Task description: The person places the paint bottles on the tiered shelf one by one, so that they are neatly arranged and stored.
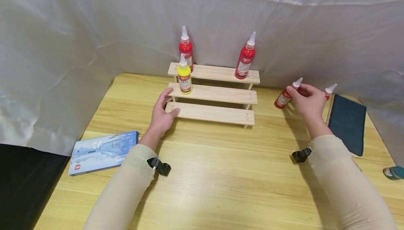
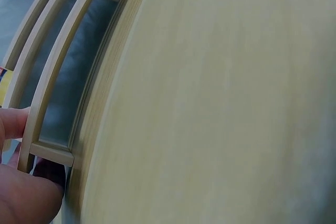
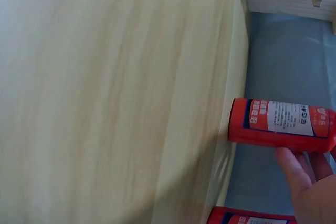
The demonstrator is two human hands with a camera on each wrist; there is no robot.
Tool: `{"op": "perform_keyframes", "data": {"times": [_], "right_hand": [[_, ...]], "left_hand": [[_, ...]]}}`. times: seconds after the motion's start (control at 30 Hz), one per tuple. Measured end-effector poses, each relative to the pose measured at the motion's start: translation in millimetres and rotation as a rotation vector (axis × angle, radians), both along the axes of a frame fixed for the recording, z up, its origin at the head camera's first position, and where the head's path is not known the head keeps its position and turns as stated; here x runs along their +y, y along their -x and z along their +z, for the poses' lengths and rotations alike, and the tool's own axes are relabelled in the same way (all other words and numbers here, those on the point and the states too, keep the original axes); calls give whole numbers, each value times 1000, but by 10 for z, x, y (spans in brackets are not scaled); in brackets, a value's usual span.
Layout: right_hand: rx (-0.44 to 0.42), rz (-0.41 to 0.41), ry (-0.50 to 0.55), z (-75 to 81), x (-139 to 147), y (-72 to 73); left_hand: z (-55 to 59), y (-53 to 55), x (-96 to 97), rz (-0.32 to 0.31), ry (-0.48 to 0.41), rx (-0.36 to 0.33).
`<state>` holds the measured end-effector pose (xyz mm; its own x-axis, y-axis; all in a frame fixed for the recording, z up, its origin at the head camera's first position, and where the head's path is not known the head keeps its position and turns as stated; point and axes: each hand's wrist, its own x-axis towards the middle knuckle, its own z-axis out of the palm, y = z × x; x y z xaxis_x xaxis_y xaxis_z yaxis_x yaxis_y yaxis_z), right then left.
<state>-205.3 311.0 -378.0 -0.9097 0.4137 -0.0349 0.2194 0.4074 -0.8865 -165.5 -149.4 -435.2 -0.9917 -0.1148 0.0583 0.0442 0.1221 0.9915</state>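
My left hand (image 1: 161,114) grips the left end of a three-step wooden stand (image 1: 214,112). In the left wrist view its thumb and fingers lie around the end of the lowest step (image 2: 50,85). A yellow bottle (image 1: 184,79) stands on the middle step; two red bottles, one left (image 1: 186,49) and one right (image 1: 244,63), stand on the top step. Right of the stand, my right hand (image 1: 310,103) holds another red bottle (image 3: 283,124) near its white nozzle, tilted in the head view. Another red bottle (image 1: 330,89) is partly hidden behind that hand.
A blue illustrated box (image 1: 102,153) lies at the left on the wooden table (image 1: 214,177). To the right are a dark flat pad (image 1: 347,124) and a small teal jar (image 1: 394,172). A grey curtain (image 1: 142,23) hangs behind the table.
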Motion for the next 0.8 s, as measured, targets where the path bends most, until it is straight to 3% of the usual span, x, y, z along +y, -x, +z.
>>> {"op": "perform_keyframes", "data": {"times": [0.2, 0.4, 0.47, 0.6, 0.7, 0.8], "right_hand": [[31, -42, 101, 2, -17, 6], [146, -63, 323, 55, -69, -40], [187, -59, 390, 95, -105, -61], [233, -37, 466, 206, -192, -131], [263, -6, 483, 294, -262, -182], [294, 25, 494, 380, -343, -220]], "left_hand": [[229, -129, 65, -13, -2, 4], [264, -144, 65, -12, -2, 10], [184, -106, 43, -10, 4, 18], [131, -75, 27, -10, 13, 20], [89, -55, 20, -11, 7, 27], [-40, 3, -10, -10, -3, 41]]}}
